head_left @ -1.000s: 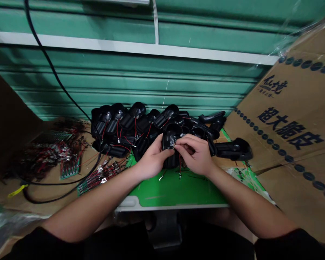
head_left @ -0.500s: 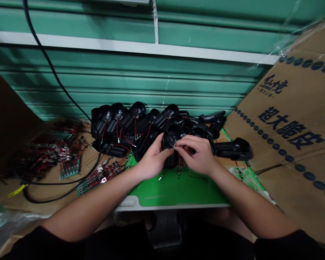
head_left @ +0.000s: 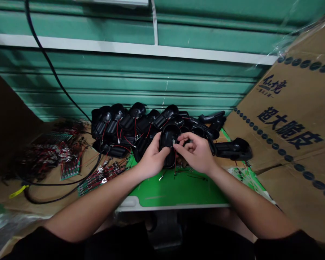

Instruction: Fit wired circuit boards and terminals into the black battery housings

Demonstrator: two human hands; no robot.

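My left hand (head_left: 155,159) is closed around the left side of a black plastic housing (head_left: 168,136), its thumb lying over the lower part. The housing is tilted with its hollow rounded end away from me. A small silvery part (head_left: 173,141) shows inside it, too small to name. At the housing's right edge is my right hand (head_left: 196,151), thumb and index finger slightly parted by the silvery part, the other fingers curled. Below the hands, a red wire (head_left: 175,164) hangs down over the green board (head_left: 178,187).
Several similar black housings (head_left: 135,115) with red wires are heaped behind my hands. Another housing (head_left: 234,148) lies to the right, beside a cardboard box (head_left: 292,119). Wired circuit boards (head_left: 70,169) and a looping black cable (head_left: 56,184) are on the left.
My right thumb and index finger have come apart from a pinch over the housing and moved slightly right. The silvery part inside now shows more clearly. My left hand keeps its grip.
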